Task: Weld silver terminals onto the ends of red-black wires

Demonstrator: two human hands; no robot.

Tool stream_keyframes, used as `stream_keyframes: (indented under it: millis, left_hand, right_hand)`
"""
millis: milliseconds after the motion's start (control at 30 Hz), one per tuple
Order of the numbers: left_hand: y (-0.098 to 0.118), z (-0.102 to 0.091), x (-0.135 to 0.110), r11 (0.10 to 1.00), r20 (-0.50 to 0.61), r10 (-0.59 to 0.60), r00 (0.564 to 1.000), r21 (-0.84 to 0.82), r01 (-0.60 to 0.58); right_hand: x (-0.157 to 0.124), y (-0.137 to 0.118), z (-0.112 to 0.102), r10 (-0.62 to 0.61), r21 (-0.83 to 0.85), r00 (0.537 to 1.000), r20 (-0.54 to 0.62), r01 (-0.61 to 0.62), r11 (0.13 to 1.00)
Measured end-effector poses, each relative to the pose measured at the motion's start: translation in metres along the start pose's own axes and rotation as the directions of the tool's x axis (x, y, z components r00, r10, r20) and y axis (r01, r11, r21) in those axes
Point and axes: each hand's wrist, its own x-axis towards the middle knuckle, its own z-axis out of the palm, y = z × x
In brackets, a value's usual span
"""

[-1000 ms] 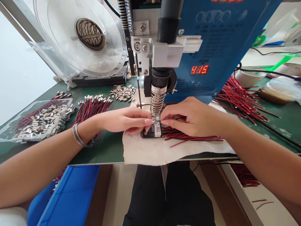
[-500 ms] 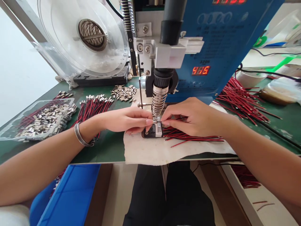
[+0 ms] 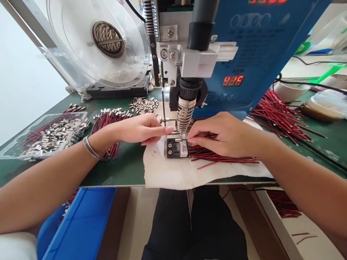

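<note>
My right hand (image 3: 217, 134) pinches a thin wire (image 3: 185, 139) between thumb and fingertips. The wire's end meets a small metal connector (image 3: 178, 139), which lies on the black jig (image 3: 173, 150) under the soldering head (image 3: 185, 115). Left of the jig is my left hand (image 3: 142, 128), its fingers curled and its thumb reaching towards the head. Whether anything small sits in the left fingers I cannot make out. Below the right hand, red and black wires (image 3: 217, 154) rest on a white cloth (image 3: 173, 177).
A blue machine (image 3: 230, 97) with red digits stands behind. To the left are a clear tray (image 3: 84, 115) of metal connectors, a bundle of wires with connectors (image 3: 104, 124) and a loose connector pile (image 3: 143, 105). More red wires (image 3: 282, 115) lie on the right.
My left hand has drawn back leftward and up from the jig, leaving the metal connector on it. My right hand keeps its pinch on the wire in nearly the same place.
</note>
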Motion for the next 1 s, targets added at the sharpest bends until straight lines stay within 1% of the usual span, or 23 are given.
stream_keyframes:
  millis: [100, 200, 267, 367, 433, 533, 633, 767, 833, 1000]
  left_hand:
    - [-0.005, -0.002, 0.001, 0.996, -0.106, -0.034, 0.994, 0.078, 0.043]
    - [-0.008, -0.002, 0.003, 0.985, -0.239, -0.028, 0.971, 0.158, 0.067]
    - [-0.009, -0.001, 0.004, 0.977, -0.300, 0.026, 0.954, 0.210, 0.039]
    - [-0.007, 0.002, 0.006, 0.966, -0.330, 0.120, 0.936, 0.257, -0.033]
    - [-0.006, 0.004, 0.007, 0.959, -0.359, 0.170, 0.918, 0.276, -0.070]
    - [-0.007, 0.006, 0.008, 0.957, -0.418, 0.215, 0.883, 0.271, -0.104]
    - [-0.011, 0.007, 0.008, 0.967, -0.444, 0.219, 0.869, 0.216, -0.133]
    - [-0.013, 0.008, 0.009, 0.980, -0.455, 0.187, 0.871, 0.150, -0.132]
    - [-0.013, 0.008, 0.009, 0.974, -0.457, 0.203, 0.866, 0.181, -0.133]
    - [-0.012, 0.007, 0.010, 0.931, -0.435, 0.290, 0.853, 0.333, -0.146]
  right_hand:
    - [-0.001, 0.000, -0.001, 0.007, 0.004, 1.000, 0.006, -0.007, 1.000]
    - [-0.001, 0.001, -0.001, 0.011, 0.001, 1.000, 0.009, -0.011, 1.000]
    - [-0.001, 0.001, -0.001, 0.004, -0.007, 1.000, 0.004, -0.004, 1.000]
    - [0.000, 0.001, -0.001, 0.001, -0.021, 1.000, -0.007, -0.002, 1.000]
    - [0.001, 0.000, -0.001, 0.005, -0.024, 1.000, -0.012, -0.005, 1.000]
    - [0.001, -0.001, -0.001, 0.007, -0.026, 1.000, -0.011, -0.007, 1.000]
    - [0.000, -0.001, -0.002, 0.012, -0.022, 1.000, -0.002, -0.012, 1.000]
    - [-0.001, 0.000, -0.002, 0.012, -0.016, 1.000, -0.010, -0.013, 1.000]
    - [-0.001, 0.000, -0.001, 0.011, -0.012, 1.000, -0.008, -0.011, 1.000]
    - [0.000, -0.001, -0.001, 0.008, -0.014, 1.000, -0.002, -0.008, 1.000]
